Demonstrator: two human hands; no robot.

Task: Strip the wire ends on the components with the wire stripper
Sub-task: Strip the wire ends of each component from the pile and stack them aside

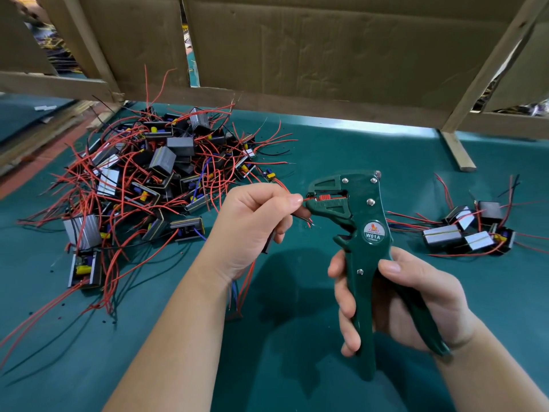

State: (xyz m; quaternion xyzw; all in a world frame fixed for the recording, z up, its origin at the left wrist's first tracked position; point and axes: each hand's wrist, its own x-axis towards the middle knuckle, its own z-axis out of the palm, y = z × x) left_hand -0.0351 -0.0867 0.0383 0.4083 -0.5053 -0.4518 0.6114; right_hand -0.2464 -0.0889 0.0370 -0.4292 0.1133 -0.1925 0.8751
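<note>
Our right hand (416, 301) is gripping the wire stripper (361, 221); our left hand (252, 227) is pinching 1 red wire (306, 200) into its jaws.

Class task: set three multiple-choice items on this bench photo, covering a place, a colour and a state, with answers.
1. On the mat, the big component pile lies: A right; B left; C centre front.
2. The wire stripper is: A yellow; B grey; C green.
3. The red wire pinched by the left hand is: A inside the stripper's head; B coiled; C lying loose.
Answers: B, it fills the left side; C, dark green body; A, its tip enters the head.
</note>
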